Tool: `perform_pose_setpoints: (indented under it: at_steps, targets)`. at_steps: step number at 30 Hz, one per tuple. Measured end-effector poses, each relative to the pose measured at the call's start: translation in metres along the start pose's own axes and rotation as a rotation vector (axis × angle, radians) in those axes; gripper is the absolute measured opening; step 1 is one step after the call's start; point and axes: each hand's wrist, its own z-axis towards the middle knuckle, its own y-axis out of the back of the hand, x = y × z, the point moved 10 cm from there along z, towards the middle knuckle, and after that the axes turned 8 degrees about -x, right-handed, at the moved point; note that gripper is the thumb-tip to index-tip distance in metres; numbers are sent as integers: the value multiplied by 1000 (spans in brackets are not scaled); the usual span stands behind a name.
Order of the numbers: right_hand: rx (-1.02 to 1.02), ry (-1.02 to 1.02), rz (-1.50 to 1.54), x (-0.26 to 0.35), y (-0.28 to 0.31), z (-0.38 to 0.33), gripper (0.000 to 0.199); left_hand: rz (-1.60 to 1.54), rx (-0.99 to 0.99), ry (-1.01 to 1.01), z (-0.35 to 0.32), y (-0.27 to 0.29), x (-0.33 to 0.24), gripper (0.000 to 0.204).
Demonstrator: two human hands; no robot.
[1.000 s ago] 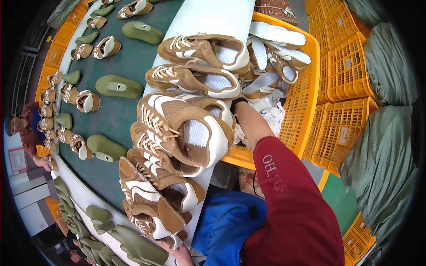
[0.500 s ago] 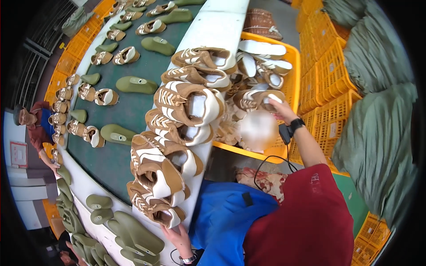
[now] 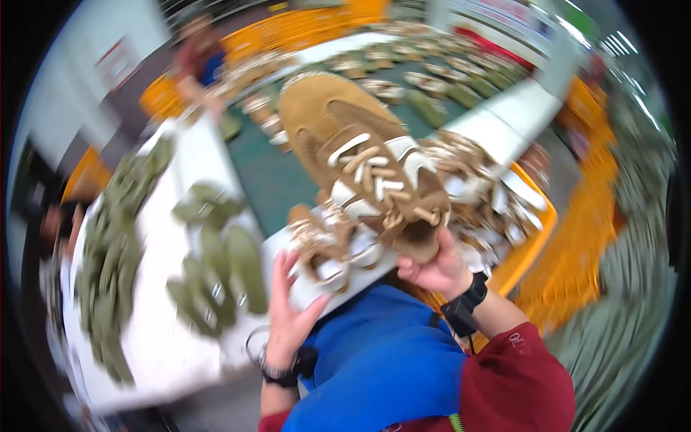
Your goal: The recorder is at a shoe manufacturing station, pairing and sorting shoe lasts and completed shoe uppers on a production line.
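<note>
A brown suede sneaker point(image 3: 345, 137) with white stripes and cream laces is held up over the table edge, its toe pointing away and to the left. My right hand point(image 3: 443, 270) grips it at the heel, fingers closed round the collar. My left hand point(image 3: 290, 309) is raised, fingers and thumb spread and holding nothing. Just beyond it, more brown sneakers point(image 3: 324, 248) stand at the table's edge; whether the fingertips touch the nearest one, I cannot tell. The held sneaker hides part of the row behind it.
Olive shoe lasts point(image 3: 216, 277) lie on the white table point(image 3: 162, 302) at left. A green conveyor point(image 3: 248, 169) carries shoes and lasts. On the right, a yellow crate point(image 3: 541, 229) holds more shoes, beside stacked yellow crates point(image 3: 568, 288). A co-worker point(image 3: 198, 61) stands at far left.
My right hand has come out of the yellow crate and now holds a sneaker up in front of me. My left hand is spread near the edge shoes. The view has turned left.
</note>
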Motion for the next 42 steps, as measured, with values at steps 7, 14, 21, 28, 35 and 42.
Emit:
perform_pose_setpoints:
  at_steps: [7, 14, 21, 28, 35, 42]
  targets:
    - [175, -976, -231, -163, -53, 16, 52, -425, -367, 239, -3, 78, 22, 74]
    - [242, 226, -1454, -99, -101, 81, 24, -211, -409, 225, -23, 97, 47, 79]
    - [275, 900, -1648, -85, -132, 78, 44, -68, -439, 181, -19, 84, 36, 77]
    - [395, 823, -1696, -96, -133, 80, 40, 417, -528, -168, -12, 97, -9, 10]
    - [401, 751, -1801, -105, -139, 89, 37, 459, -520, -193, -16, 96, -15, 9]
    - [593, 491, -1537, -119, -120, 84, 20, 342, -564, -5, -7, 125, 17, 7]
